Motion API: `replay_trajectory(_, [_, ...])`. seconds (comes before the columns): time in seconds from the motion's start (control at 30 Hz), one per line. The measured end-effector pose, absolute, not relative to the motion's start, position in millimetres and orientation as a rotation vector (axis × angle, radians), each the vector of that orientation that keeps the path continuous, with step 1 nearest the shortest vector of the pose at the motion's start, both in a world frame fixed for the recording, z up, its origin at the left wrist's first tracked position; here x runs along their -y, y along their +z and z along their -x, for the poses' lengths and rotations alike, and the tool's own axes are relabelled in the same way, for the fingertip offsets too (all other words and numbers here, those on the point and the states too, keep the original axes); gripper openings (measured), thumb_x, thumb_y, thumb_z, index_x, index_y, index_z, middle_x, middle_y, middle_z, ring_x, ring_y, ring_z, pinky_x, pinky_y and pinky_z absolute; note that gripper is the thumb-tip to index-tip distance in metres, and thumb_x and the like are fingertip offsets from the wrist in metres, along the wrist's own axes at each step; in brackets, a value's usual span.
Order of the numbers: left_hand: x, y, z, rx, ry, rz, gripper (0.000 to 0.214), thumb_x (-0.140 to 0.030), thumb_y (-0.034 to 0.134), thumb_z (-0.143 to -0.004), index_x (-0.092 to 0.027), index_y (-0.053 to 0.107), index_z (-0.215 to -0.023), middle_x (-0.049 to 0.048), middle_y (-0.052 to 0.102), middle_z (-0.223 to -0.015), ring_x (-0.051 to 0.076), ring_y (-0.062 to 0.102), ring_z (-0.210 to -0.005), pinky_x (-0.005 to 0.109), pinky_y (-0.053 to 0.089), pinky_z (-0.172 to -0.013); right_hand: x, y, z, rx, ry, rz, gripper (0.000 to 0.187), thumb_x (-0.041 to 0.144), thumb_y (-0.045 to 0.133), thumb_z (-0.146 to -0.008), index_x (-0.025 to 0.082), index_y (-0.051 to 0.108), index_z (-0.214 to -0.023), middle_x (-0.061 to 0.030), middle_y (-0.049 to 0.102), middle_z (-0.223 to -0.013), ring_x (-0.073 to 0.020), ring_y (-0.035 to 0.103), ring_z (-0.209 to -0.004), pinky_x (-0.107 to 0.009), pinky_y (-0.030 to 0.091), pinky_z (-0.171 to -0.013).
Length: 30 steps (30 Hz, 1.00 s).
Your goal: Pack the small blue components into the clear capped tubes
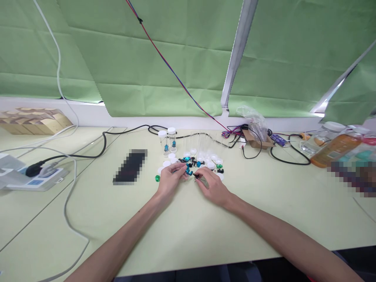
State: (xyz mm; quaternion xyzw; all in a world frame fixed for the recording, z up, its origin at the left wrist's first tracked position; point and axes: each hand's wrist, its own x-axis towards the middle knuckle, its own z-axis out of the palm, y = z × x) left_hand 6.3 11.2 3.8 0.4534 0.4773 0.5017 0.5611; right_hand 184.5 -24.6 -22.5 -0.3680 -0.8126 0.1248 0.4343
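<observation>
My left hand [171, 179] pinches a small blue piece [188, 170], and my right hand [210, 185] pinches a small dark piece [196, 176] just beside it. Just beyond them lie scattered white caps [193, 150], with two capped vials [172, 138] standing farther off to the left.

Your bare forearms reach in from 7 and 5 o'clock, meeting toward 12. Your left hand [170, 178] curls, fingertips pinched together. Your right hand [213, 186], just beside it, pinches likewise.

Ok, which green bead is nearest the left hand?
The green bead lying alone just left of the left hand; the other green bead sits among the white caps beyond the right hand.
</observation>
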Motion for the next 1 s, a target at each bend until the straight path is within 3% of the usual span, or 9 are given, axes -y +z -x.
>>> replay_trajectory(0.63, [-9.4, 2.4, -7.9, -1.062, 1.137, -1.168, 0.035, -0.043, 0.078, -0.066, -0.012, 0.07, -0.08, 0.0021, 0.064, -0.068, 0.014, 0.06, -0.06, 0.028, 0.05, -0.066, 24.5, -25.7, -186.4, 2.025, 0.374, 0.952, 0.025, 0.015, 0.049, -0.092, 0.022, 0.049, -0.116, -0.0082, 0.062, -0.106, -0.0203, 0.062, -0.094, -0.035, 0.053, -0.085])
replay_trajectory(1.0, [-8.9, -1.2, -8.5, -0.918, 0.983, -1.189, 0.039, -0.049, 0.074, -0.072, -0.013, 0.07, -0.088, 0.0055, 0.069, -0.073, 0.018, 0.065, -0.069, 0.031, 0.053, -0.071, 22.8, -24.2, -188.7, 2.025, 0.34, 0.934, 0.027, 0.014, 0.049, -0.092, 0.022, 0.05, -0.118, -0.0093, 0.063, -0.109, -0.0216, 0.063, -0.096, -0.038, 0.053, -0.086])
